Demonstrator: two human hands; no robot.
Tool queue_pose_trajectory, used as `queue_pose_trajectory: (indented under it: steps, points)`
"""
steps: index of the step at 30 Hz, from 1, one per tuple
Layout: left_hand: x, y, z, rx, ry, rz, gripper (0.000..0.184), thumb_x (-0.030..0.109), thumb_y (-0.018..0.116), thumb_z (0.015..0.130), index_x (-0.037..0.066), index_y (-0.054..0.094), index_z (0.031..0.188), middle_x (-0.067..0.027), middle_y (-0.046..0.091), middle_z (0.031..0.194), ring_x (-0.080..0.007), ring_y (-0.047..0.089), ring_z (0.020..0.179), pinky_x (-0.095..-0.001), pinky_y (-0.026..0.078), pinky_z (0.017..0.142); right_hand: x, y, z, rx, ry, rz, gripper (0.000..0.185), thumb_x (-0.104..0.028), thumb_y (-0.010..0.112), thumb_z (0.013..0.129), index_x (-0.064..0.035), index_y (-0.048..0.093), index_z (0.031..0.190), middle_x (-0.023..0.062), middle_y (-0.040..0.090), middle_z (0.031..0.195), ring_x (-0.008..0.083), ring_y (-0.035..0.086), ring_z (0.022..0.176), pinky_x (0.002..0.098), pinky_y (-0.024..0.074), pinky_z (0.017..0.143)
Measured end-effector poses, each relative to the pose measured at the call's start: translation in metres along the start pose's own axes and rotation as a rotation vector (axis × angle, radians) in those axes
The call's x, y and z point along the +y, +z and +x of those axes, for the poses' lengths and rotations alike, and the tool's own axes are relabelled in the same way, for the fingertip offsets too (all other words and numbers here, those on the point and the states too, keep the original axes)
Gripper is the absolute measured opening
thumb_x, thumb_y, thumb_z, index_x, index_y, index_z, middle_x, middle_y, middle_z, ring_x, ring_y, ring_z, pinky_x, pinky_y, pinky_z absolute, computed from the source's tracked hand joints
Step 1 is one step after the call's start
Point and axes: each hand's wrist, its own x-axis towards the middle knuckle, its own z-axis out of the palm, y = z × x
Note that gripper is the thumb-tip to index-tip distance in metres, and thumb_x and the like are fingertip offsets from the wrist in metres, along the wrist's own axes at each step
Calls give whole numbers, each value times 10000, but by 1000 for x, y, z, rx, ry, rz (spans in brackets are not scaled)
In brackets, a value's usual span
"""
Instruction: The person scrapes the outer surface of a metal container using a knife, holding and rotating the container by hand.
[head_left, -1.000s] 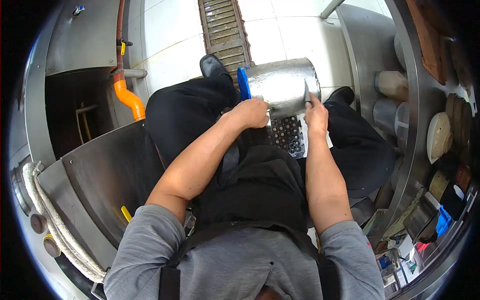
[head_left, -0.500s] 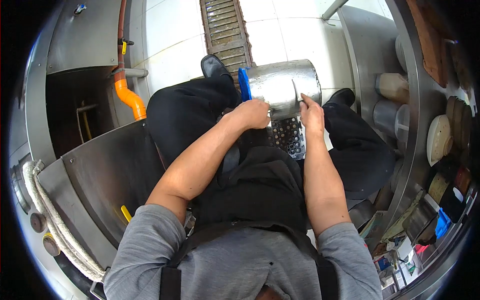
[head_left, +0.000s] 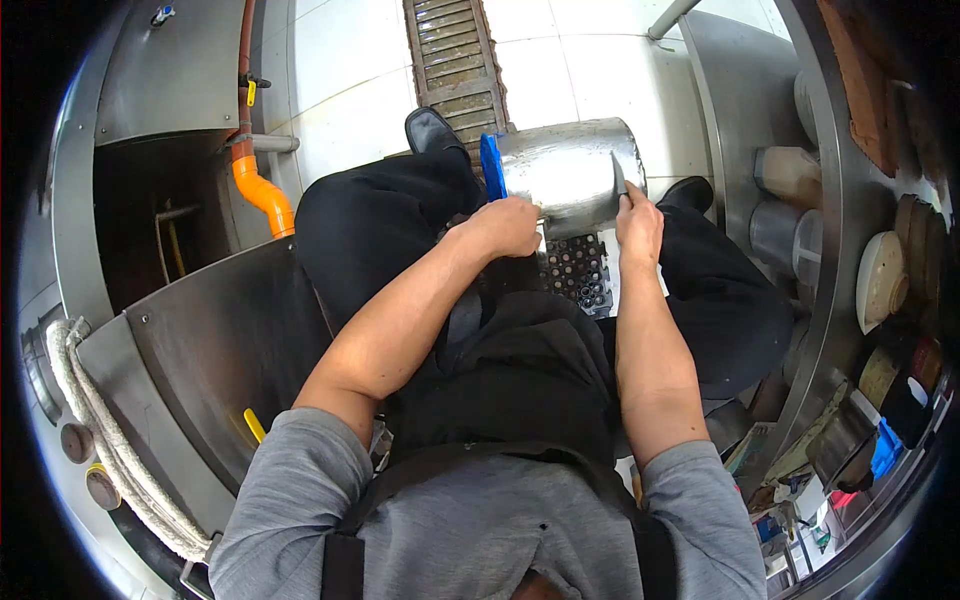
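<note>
A shiny metal cylinder [head_left: 565, 170] lies on its side between my knees, with blue material [head_left: 492, 165] at its left end. My left hand [head_left: 512, 227] is closed at the cylinder's lower left edge; what its fingers grip there is too small to make out. My right hand [head_left: 640, 225] is wrapped round the handle of a small knife [head_left: 619, 176], whose blade points up and lies over the right part of the cylinder. Below the cylinder a dark perforated mat [head_left: 577, 272] shows between my legs.
A slatted floor drain [head_left: 457, 60] runs across the white tiles ahead. Steel panels and an orange pipe [head_left: 262, 192] stand on the left. Shelving on the right holds plastic containers [head_left: 775, 232] and a pale bowl [head_left: 880, 278]. A light rope or hose [head_left: 115, 450] hangs at lower left.
My right hand and the knife moved left along the cylinder, then back to its right part. My left hand has stayed almost in place at the cylinder's edge.
</note>
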Motion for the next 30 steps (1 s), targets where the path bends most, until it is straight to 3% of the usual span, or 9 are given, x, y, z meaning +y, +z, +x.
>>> queue_pose_trajectory:
  steps: [9,11,15,21,27,29,30]
  points:
    - [2,-3,-1,13,10,-6,345,233,582,809,-60,633,984,-264,647,962,-399,615,968,-458,490,871,0,-4,-1,44,-14,-35,301,-157,557,886,-130,635,1175,189,660,1008,369,622,949,448,487,844]
    - [0,-1,1,29,9,-22,332,228,585,808,-59,639,967,-267,646,961,-402,614,966,-459,489,870,-8,-8,-3,-71,-38,27,307,-196,568,877,-145,647,1169,206,645,1053,366,607,1019,418,473,900]
    - [4,-5,0,17,6,-8,322,221,588,808,-59,640,959,-270,645,962,-405,613,967,-462,487,870,-8,-1,-2,-93,-89,27,306,-202,574,876,-150,649,1167,213,640,1053,377,608,1007,421,475,900]
    - [2,-1,1,30,-18,-36,319,219,591,808,-57,639,962,-265,646,965,-405,614,965,-464,486,869,-4,-12,16,9,-49,-51,310,-181,549,889,-100,636,1176,219,647,1023,381,613,978,428,479,877]
    - [2,1,4,32,3,-28,327,234,600,809,-56,642,953,-262,647,965,-403,616,965,-462,490,864,-15,10,5,-177,-265,26,293,-192,601,863,-115,660,1140,223,647,987,377,619,960,420,486,869]
    - [2,-1,2,30,4,-11,337,240,598,808,-58,639,960,-267,645,967,-402,615,966,-462,490,867,-11,6,10,-110,-200,56,284,-181,564,877,-124,658,1138,224,646,984,390,612,957,451,486,862]
    - [1,-2,0,27,3,-9,337,240,598,808,-58,639,960,-267,645,967,-402,615,966,-462,490,867,-7,0,14,-76,-147,31,289,-189,582,870,-83,661,1128,230,650,983,380,630,938,417,498,847]
